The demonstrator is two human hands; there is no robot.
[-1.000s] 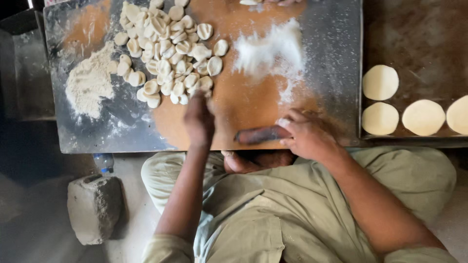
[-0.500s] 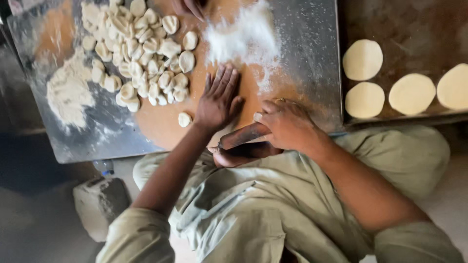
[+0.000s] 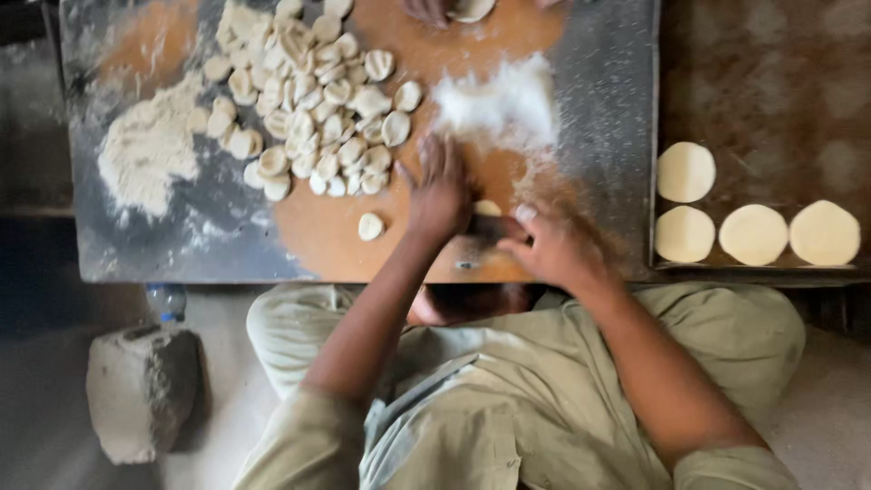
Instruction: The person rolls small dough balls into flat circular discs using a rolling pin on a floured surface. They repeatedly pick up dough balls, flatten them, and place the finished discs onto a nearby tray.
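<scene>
My left hand (image 3: 440, 195) lies flat on the round orange board (image 3: 318, 240), fingers spread, its palm at the left end of a dark rolling pin (image 3: 488, 230). My right hand (image 3: 555, 247) is closed around the pin's right end. A small piece of dough (image 3: 487, 208) shows just above the pin between my hands. Left of my left hand lies one loose dough piece (image 3: 369, 226). A big pile of cut dough pieces (image 3: 308, 100) covers the board's upper left. White flour (image 3: 501, 102) is heaped just beyond my fingers.
A dark tray (image 3: 771, 82) on the right holds three rolled dough discs (image 3: 753, 234) along its near edge. Coarse flour (image 3: 150, 150) sits on the grey slab at left. Another person's hand (image 3: 431, 9) with a dough disc is at the top. A stone block (image 3: 141, 390) and a bottle (image 3: 165, 299) are on the floor.
My left hand pulled back from the pile and now lies flat by the pin. My right hand brought the rolling pin from the near edge up onto the board over a dough piece.
</scene>
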